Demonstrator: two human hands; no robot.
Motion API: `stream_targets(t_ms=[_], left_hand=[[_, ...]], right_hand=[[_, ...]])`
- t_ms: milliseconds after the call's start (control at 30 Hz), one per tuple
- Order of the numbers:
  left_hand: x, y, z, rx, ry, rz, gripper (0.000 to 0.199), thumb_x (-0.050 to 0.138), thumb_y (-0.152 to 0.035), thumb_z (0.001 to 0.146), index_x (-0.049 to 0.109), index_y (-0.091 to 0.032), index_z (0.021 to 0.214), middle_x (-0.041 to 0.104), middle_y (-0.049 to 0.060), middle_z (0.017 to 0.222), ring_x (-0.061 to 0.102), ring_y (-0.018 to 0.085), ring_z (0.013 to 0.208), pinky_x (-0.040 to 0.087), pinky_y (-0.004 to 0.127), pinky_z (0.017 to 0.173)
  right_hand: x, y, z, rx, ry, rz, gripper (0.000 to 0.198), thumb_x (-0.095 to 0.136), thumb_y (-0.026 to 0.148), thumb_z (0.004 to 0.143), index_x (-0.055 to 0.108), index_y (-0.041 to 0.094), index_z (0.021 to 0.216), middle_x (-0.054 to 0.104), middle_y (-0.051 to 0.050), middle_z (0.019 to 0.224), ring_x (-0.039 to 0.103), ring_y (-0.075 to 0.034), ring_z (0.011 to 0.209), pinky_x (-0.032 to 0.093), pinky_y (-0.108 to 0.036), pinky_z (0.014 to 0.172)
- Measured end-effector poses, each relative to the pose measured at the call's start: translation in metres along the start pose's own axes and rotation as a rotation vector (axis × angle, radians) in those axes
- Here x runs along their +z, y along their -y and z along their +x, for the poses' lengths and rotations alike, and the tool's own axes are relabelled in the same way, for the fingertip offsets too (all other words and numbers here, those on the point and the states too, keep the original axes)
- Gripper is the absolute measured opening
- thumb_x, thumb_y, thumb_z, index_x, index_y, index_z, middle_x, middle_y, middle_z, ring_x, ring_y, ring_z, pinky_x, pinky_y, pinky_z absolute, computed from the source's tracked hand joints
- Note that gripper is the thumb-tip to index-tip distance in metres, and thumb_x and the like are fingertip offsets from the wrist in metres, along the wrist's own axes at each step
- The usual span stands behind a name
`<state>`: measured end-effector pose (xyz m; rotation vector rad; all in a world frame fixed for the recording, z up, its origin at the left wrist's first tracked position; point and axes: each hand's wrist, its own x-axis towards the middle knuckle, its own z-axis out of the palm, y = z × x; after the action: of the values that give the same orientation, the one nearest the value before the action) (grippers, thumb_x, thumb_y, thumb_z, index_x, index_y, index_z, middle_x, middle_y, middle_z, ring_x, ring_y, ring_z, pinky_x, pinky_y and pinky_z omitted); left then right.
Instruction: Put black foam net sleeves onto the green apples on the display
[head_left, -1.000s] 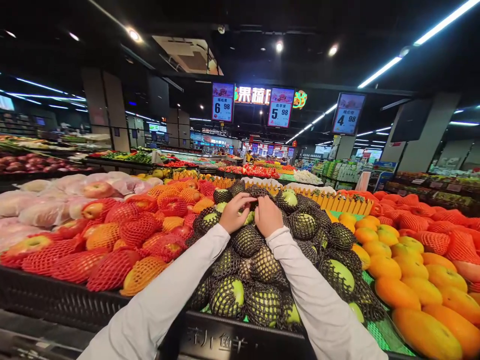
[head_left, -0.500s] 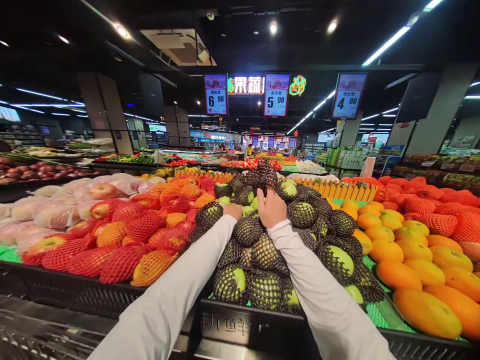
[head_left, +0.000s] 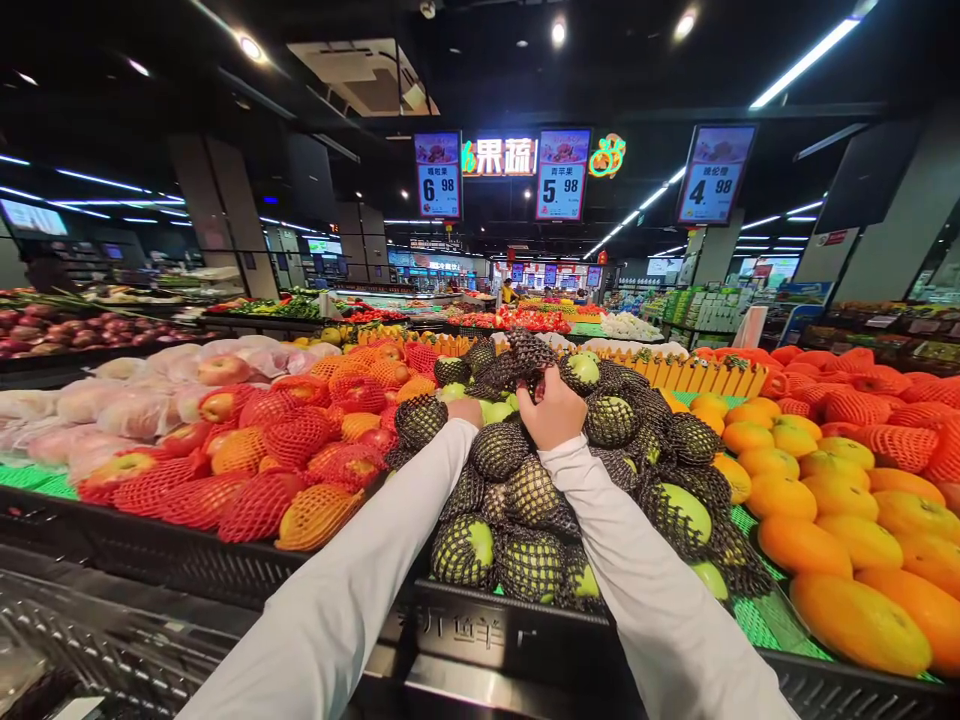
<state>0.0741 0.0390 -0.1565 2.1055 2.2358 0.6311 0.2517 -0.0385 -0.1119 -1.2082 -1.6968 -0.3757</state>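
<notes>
Green apples in black foam nets are heaped in the middle of the display, one netted apple just in front of my hands. My right hand is at the top of the heap, thumb and fingers closed on a black foam net; whether an apple is inside it cannot be seen. My left hand reaches in among the apples to the left. Its fingers are hidden beyond the back of the hand, beside a bare green apple.
Red-netted apples and white-wrapped fruit lie to the left. Oranges and more red-netted fruit fill the right. A black crate edge runs along the front. Price screens hang above.
My right thumb and fingers have drawn closer together around the black net, and that hand has turned slightly. My left hand stays among the apples. The view has shifted a little.
</notes>
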Motion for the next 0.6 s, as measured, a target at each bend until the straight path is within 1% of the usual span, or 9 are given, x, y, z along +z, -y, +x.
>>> stream_targets(t_ms=[67, 133, 233, 333, 433, 500, 533, 600], left_hand=[[-0.001, 0.001, -0.002, -0.094, 0.017, 0.065, 0.053, 0.057, -0.041, 0.083, 0.056, -0.001, 0.119, 0.057, 0.035, 0.119, 0.055, 0.049, 0.116, 0.042, 0.058, 0.093], [-0.003, 0.001, -0.005, -0.137, 0.032, 0.104, 0.047, 0.055, -0.031, 0.086, 0.054, 0.001, 0.120, 0.058, 0.035, 0.117, 0.058, 0.045, 0.114, 0.043, 0.052, 0.094], [-0.007, 0.000, -0.009, -0.146, 0.046, 0.149, 0.039, 0.051, -0.017, 0.086, 0.052, 0.000, 0.120, 0.061, 0.032, 0.114, 0.061, 0.040, 0.111, 0.044, 0.047, 0.092], [-0.010, 0.003, -0.012, -0.128, 0.041, 0.185, 0.043, 0.053, -0.012, 0.081, 0.049, -0.002, 0.123, 0.062, 0.029, 0.117, 0.061, 0.039, 0.111, 0.046, 0.045, 0.089], [-0.014, 0.006, -0.014, -0.094, 0.011, 0.203, 0.063, 0.068, -0.016, 0.072, 0.043, -0.006, 0.129, 0.059, 0.027, 0.122, 0.061, 0.038, 0.111, 0.047, 0.043, 0.089], [-0.017, 0.009, -0.015, -0.076, -0.033, 0.201, 0.076, 0.078, -0.024, 0.065, 0.041, -0.009, 0.130, 0.058, 0.025, 0.125, 0.060, 0.038, 0.112, 0.048, 0.042, 0.089], [-0.019, 0.010, -0.015, -0.071, -0.057, 0.199, 0.079, 0.080, -0.030, 0.063, 0.040, -0.010, 0.128, 0.057, 0.024, 0.125, 0.060, 0.038, 0.112, 0.049, 0.042, 0.088], [-0.022, 0.012, -0.017, -0.071, -0.121, 0.166, 0.079, 0.080, -0.044, 0.063, 0.042, -0.012, 0.124, 0.059, 0.022, 0.122, 0.061, 0.038, 0.109, 0.050, 0.043, 0.086]], right_hand=[[0.000, -0.003, 0.001, -0.058, 0.000, -0.001, 0.019, 0.050, 0.032, 0.089, 0.061, 0.016, 0.089, 0.063, -0.007, 0.076, 0.059, -0.023, 0.081, 0.041, -0.029, 0.068], [0.001, -0.006, 0.001, -0.107, -0.048, 0.008, 0.015, 0.054, 0.028, 0.086, 0.061, 0.017, 0.081, 0.062, -0.010, 0.081, 0.055, -0.025, 0.091, 0.043, -0.032, 0.076], [0.004, -0.009, 0.002, -0.157, -0.150, 0.045, 0.014, 0.060, 0.028, 0.082, 0.060, 0.016, 0.074, 0.060, -0.013, 0.089, 0.050, -0.027, 0.097, 0.045, -0.037, 0.083], [0.010, -0.012, 0.002, -0.182, -0.202, 0.066, 0.015, 0.062, 0.028, 0.082, 0.064, 0.015, 0.076, 0.059, -0.014, 0.091, 0.050, -0.028, 0.098, 0.045, -0.038, 0.084], [0.013, -0.013, 0.002, -0.153, -0.174, 0.046, 0.015, 0.062, 0.025, 0.081, 0.068, 0.011, 0.085, 0.059, -0.017, 0.095, 0.051, -0.029, 0.097, 0.045, -0.038, 0.084], [0.011, -0.013, 0.003, -0.128, -0.147, 0.023, 0.017, 0.061, 0.023, 0.082, 0.069, 0.010, 0.087, 0.059, -0.018, 0.096, 0.051, -0.029, 0.096, 0.045, -0.039, 0.084], [0.009, -0.012, 0.003, -0.123, -0.139, 0.014, 0.017, 0.060, 0.023, 0.082, 0.069, 0.009, 0.087, 0.059, -0.018, 0.096, 0.052, -0.029, 0.096, 0.044, -0.039, 0.085], [0.005, -0.011, 0.004, -0.124, -0.128, 0.001, 0.016, 0.060, 0.022, 0.081, 0.069, 0.009, 0.086, 0.061, -0.018, 0.095, 0.053, -0.030, 0.097, 0.042, -0.040, 0.088]])
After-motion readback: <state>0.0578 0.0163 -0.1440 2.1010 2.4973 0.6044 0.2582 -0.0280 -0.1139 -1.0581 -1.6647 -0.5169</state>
